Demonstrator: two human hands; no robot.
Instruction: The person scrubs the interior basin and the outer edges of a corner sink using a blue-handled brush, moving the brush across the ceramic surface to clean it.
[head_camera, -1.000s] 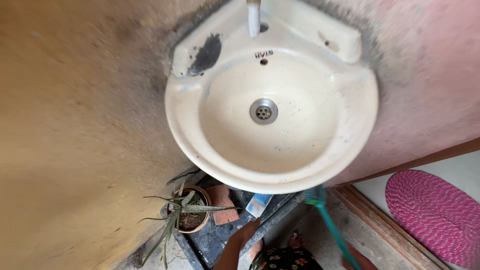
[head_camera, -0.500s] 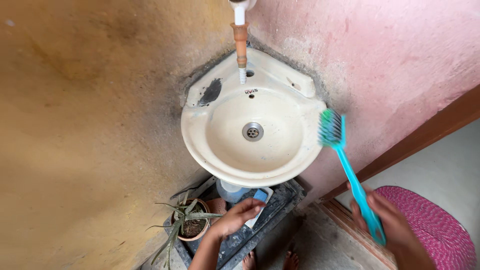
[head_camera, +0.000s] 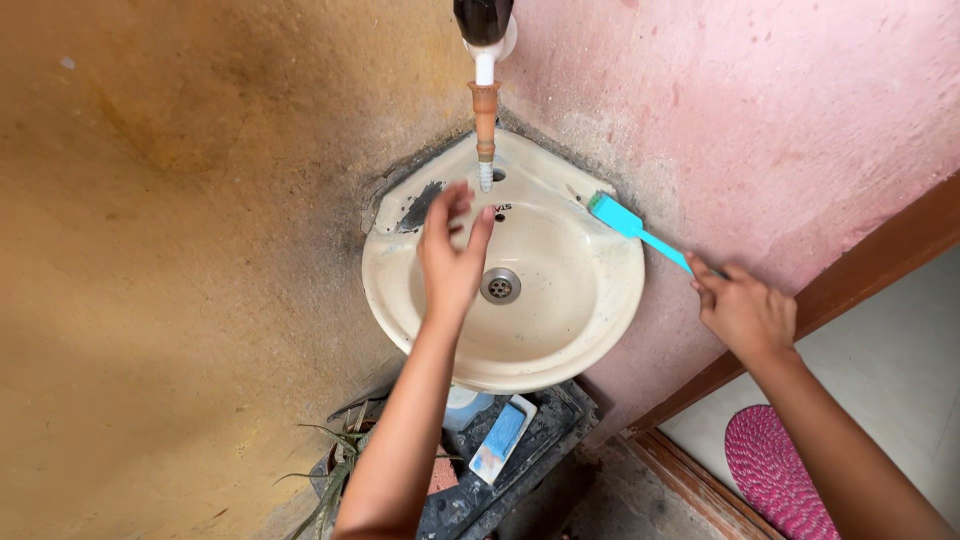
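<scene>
Both hands are up at the cream corner washbasin (head_camera: 560, 330): the left hand (head_camera: 452, 255), fingers spread and empty, hangs under the tap spout (head_camera: 485, 125); the right hand (head_camera: 745, 312) grips a turquoise brush (head_camera: 625, 220), bristles touching the rim. Scrubbing seems just beginning; water looks needed next.

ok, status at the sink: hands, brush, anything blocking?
Left hand empty, fingers spread over the basin under the tap spout. Right hand grips the teal brush, head on the sink rim. Nothing blocking.
</scene>
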